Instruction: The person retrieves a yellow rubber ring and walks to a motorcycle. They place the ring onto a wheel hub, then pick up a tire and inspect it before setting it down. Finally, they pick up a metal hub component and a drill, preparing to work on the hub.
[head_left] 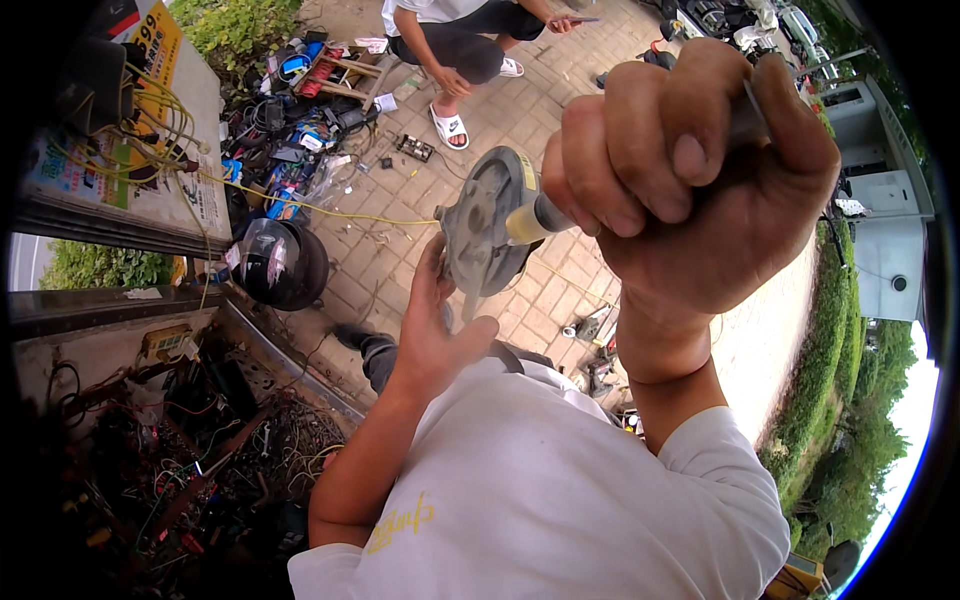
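Note:
My left hand (435, 335) grips the near edge of a grey, dusty round disc-shaped part (478, 225) with raised ribs and a centre hub. Its thumb is on the near side; the other fingers are partly hidden by the disc. Close to the camera, my right hand (700, 180) is closed in a fist round a rod-like tool with a yellowish, translucent end (523, 222). That end overlaps the right part of the disc in view; whether it touches cannot be told. The fist hides most of the tool, so its kind is unclear.
A crouching person (450, 60) in white slides holds a phone (578, 20) on the brick paving. Loose parts (300, 140) are heaped at left, near a dark helmet (280, 262). A yellow cord (310, 207) crosses there. A bin of tangled wires (190, 450) stands lower left.

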